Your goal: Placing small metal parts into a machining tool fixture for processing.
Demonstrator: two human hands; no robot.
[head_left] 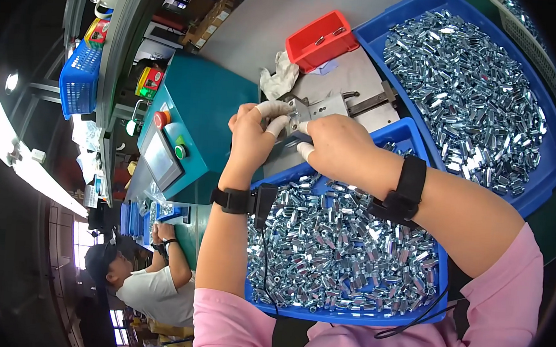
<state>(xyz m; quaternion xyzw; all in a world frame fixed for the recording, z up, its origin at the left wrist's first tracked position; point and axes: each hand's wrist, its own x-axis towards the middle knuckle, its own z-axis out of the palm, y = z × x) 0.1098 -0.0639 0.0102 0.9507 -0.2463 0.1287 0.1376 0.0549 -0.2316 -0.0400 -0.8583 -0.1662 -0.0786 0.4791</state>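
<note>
Teal machine housing (209,104) stands to the left of your left hand (253,133), carrying a red button (162,119), a green button (180,151) and a screen (161,160). Beyond your hands, on the bench, lie a white glove (281,77) and a red bin (335,54).

Your left hand is curled, thumb and forefinger tips close together at a small bright metal part (297,115); whether they are clamped on it cannot be told. Your right hand (335,142) meets the same spot from the right, its thumb and fingers slightly apart; contact at the tips is partly hidden. White finger covers (273,108) sheathe tips on both hands. Just beyond the right hand sits a steel fixture (328,107).

Hexagonal metal pieces (343,255) fill the near blue tray (345,318), below your hands and under your forearms. More of them lie in the far blue tray (552,173), to the right of and beyond your right hand.

Handling: expect each piece to be light singly, stiff, hard to damage, and slippery on its smooth faces. Take hold across two opposite flats, near mid-length, leaving both ends free. The finger covers should improve grip.

Appearance: the pieces are short, elongated and six-sided, with a shiny silver, faintly bluish finish; some upturned ends show a round hole. The part at your fingertips is too small and covered to identify.
</note>
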